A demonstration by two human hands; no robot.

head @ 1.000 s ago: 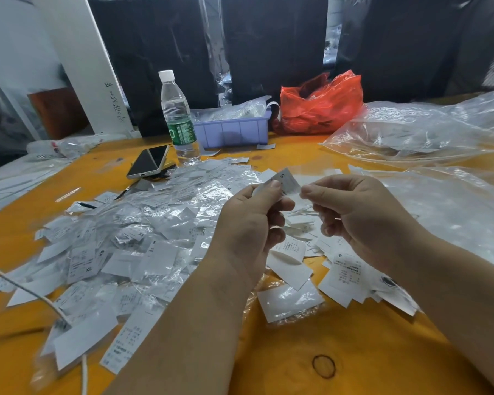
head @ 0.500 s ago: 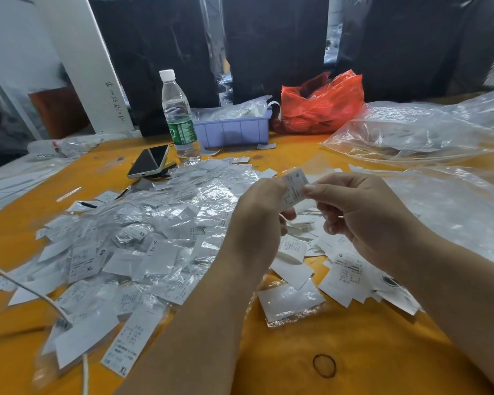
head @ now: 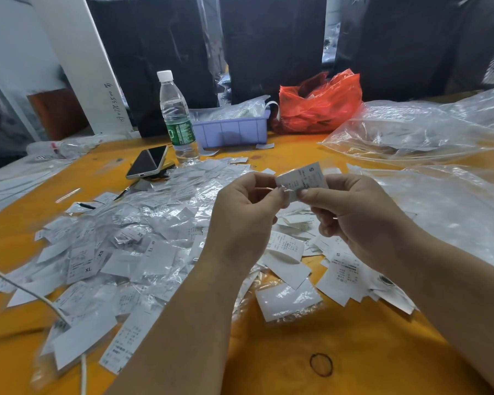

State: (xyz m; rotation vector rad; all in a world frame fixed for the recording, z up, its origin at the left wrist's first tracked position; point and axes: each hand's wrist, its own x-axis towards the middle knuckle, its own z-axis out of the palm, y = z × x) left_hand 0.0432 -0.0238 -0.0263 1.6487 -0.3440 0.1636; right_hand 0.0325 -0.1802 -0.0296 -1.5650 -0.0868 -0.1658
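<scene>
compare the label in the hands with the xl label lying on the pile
The held label is marked S; the XL label is marked XL. The held label is pinched in the air by the left hand and right hand; the XL label lies flat in the pile, untouched. Both are white printed slips.

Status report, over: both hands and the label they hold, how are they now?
Left hand and right hand both pinch one label, marked S. Label held above the pile of labels. Nothing in the way.
</scene>
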